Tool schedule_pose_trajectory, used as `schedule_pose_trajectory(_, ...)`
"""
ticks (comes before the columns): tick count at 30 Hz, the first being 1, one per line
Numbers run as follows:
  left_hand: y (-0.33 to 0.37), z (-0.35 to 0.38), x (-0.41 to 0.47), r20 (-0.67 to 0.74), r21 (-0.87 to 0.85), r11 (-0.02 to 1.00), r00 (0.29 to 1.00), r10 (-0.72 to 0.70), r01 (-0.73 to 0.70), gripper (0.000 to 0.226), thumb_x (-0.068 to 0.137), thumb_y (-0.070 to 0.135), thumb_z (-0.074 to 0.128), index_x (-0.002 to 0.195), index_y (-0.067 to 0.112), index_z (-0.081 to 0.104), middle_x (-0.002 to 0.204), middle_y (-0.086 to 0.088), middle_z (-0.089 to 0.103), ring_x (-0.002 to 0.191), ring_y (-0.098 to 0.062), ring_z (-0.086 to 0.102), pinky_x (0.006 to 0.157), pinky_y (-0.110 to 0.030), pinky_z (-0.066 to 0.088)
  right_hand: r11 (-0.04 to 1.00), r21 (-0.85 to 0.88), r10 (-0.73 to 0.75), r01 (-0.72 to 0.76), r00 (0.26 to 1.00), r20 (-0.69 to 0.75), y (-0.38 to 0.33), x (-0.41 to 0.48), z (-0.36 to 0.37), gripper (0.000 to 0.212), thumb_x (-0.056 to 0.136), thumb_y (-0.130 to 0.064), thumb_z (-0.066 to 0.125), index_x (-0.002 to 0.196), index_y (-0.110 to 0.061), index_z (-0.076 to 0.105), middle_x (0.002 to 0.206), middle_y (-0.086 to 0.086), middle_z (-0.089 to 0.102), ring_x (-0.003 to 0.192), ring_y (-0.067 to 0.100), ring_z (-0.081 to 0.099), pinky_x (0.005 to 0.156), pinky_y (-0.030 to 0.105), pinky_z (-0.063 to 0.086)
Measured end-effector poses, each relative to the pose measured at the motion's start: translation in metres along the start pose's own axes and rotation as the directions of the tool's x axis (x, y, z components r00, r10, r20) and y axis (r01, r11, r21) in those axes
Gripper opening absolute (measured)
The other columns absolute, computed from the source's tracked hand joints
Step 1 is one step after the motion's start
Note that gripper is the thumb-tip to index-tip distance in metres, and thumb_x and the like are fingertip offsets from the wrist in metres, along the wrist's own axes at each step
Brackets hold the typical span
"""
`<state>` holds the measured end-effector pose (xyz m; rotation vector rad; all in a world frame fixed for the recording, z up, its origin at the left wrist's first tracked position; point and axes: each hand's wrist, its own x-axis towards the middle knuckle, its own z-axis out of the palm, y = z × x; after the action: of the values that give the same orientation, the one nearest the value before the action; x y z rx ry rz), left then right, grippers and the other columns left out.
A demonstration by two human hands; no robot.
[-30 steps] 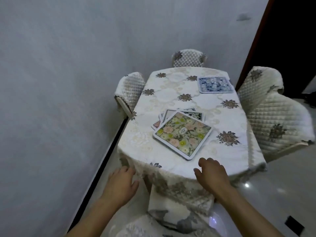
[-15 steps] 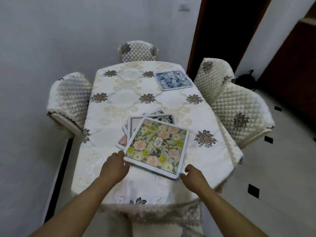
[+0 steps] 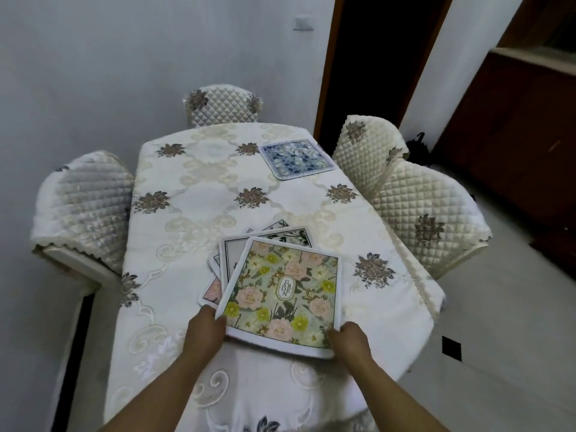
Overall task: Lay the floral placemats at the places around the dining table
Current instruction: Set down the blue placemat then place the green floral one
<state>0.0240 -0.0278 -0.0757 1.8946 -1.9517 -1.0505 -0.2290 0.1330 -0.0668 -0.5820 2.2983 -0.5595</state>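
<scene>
Gripping the top placemat (image 3: 285, 297) — both hands now on it.
Left hand (image 3: 204, 333) and right hand (image 3: 350, 339), free a moment ago, pinch its near corners; the stack (image 3: 237, 260) near the table (image 3: 187, 188)'s near edge awaits.

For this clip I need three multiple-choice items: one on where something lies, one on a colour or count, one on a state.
1. Where is the blue placemat?
A. far right part of the table
B. on a chair
C. under the pile

2. What word is on the top placemat of the pile?
A. HOME
B. GARDEN
C. nothing

3. What are the hands doing?
A. both hanging free
B. one on a chair
C. each gripping a near corner of the top placemat

Answers:
1. A: the blue placemat lies alone on the table, far right.
2. B: the top placemat has an oval label reading GARDEN.
3. C: left hand and right hand pinch its near corners.
</scene>
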Motion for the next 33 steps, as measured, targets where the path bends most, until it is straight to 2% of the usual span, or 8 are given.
schedule_pose_trajectory(3, 0.009, -0.011, -0.001, 0.040, -0.008, 1.000, 0.999, -0.007, 0.008, 0.014, 0.090, 0.019, 0.060, 0.085, 0.006, 0.063, 0.083, -0.013, 0.067, 0.081, -0.033, 0.063, 0.063, -0.031, 0.038, 1.000, -0.015, -0.024, 0.023, 1.000, -0.021, -0.007, -0.005, -0.006, 0.022, 0.091, -0.028, 0.055, 0.092, -0.007, 0.059, 0.098, 0.013, 0.065, 0.089, 0.029, 0.060, 0.067, 0.028, 0.040)
schedule_pose_trajectory(6, 0.020, -0.025, -0.009, 0.057, -0.027, 0.999, 0.997, 0.043, -0.041, 0.019, 0.089, 0.017, 0.061, 0.070, 0.016, 0.058, 0.065, 0.000, 0.058, 0.063, -0.021, 0.056, 0.053, -0.028, 0.034, 0.996, -0.037, -0.091, 0.087, 0.988, -0.126, -0.015, -0.016, -0.021, 0.020, 0.090, -0.025, 0.051, 0.073, -0.016, 0.047, 0.084, 0.006, 0.059, 0.077, 0.026, 0.053, 0.063, 0.031, 0.037)
schedule_pose_trajectory(8, 0.026, -0.035, -0.019, 0.037, -0.051, 0.994, 0.994, 0.099, -0.097, 0.021, 0.089, 0.016, 0.060, 0.069, 0.020, 0.055, 0.064, 0.005, 0.056, 0.060, -0.014, 0.053, 0.051, -0.025, 0.035, 0.986, -0.083, -0.159, 0.144, 0.963, -0.218, -0.019, -0.026, -0.035, 0.025, 0.092, -0.027, 0.048, 0.069, -0.018, 0.043, 0.075, 0.002, 0.056, 0.073, 0.025, 0.053, 0.058, 0.032, 0.036)
schedule_pose_trajectory(12, 0.041, -0.051, -0.046, 0.019, -0.087, 0.981, 0.985, 0.173, -0.171, 0.015, 0.090, 0.021, 0.060, 0.079, 0.013, 0.058, 0.073, -0.004, 0.063, 0.067, -0.017, 0.057, 0.054, -0.028, 0.039, 0.966, -0.148, -0.251, 0.213, 0.913, -0.320, -0.022, -0.049, -0.066, 0.028, 0.094, -0.029, 0.043, 0.068, -0.020, 0.040, 0.066, -0.002, 0.052, 0.062, 0.018, 0.050, 0.046, 0.027, 0.027)
schedule_pose_trajectory(15, 0.057, -0.057, -0.068, 0.018, -0.106, 0.967, 0.972, 0.236, -0.233, 0.017, 0.090, 0.023, 0.060, 0.079, 0.010, 0.057, 0.073, -0.009, 0.062, 0.067, -0.020, 0.056, 0.056, -0.030, 0.039, 0.968, -0.146, -0.246, 0.206, 0.898, -0.365, -0.017, -0.067, -0.090, 0.028, 0.094, -0.030, 0.043, 0.069, -0.019, 0.041, 0.066, -0.001, 0.053, 0.063, 0.019, 0.051, 0.047, 0.031, 0.029)
schedule_pose_trajectory(23, 0.122, -0.061, -0.143, -0.010, -0.134, 0.925, 0.934, 0.358, -0.356, 0.021, 0.090, 0.026, 0.060, 0.073, 0.015, 0.053, 0.068, -0.003, 0.057, 0.064, -0.017, 0.053, 0.056, -0.030, 0.037, 0.963, -0.161, -0.267, 0.217, 0.856, -0.443, 0.022, -0.116, -0.168, 0.023, 0.096, -0.030, 0.044, 0.078, -0.017, 0.047, 0.077, 0.004, 0.057, 0.079, 0.031, 0.059, 0.061, 0.032, 0.041)
schedule_pose_trajectory(28, 0.176, -0.046, -0.220, -0.050, -0.085, 0.887, 0.891, 0.452, -0.454, 0.028, 0.091, 0.027, 0.060, 0.067, 0.022, 0.047, 0.061, 0.002, 0.051, 0.058, -0.014, 0.048, 0.052, -0.029, 0.032, 0.958, -0.094, -0.282, 0.272, 0.820, -0.498, 0.072, -0.147, -0.239, 0.019, 0.096, -0.029, 0.047, 0.097, -0.015, 0.060, 0.095, 0.009, 0.068, 0.084, 0.029, 0.061, 0.063, 0.031, 0.044)
schedule_pose_trajectory(33, 0.247, -0.003, -0.305, -0.063, -0.017, 0.859, 0.858, 0.510, -0.512, 0.028, 0.091, 0.032, 0.059, 0.068, 0.020, 0.047, 0.062, 0.001, 0.052, 0.057, -0.014, 0.048, 0.051, -0.029, 0.030, 0.949, -0.030, -0.278, 0.313, 0.792, -0.544, 0.150, -0.167, -0.330, 0.018, 0.095, -0.030, 0.048, 0.084, -0.019, 0.056, 0.087, 0.002, 0.067, 0.074, 0.020, 0.061, 0.060, 0.031, 0.049)
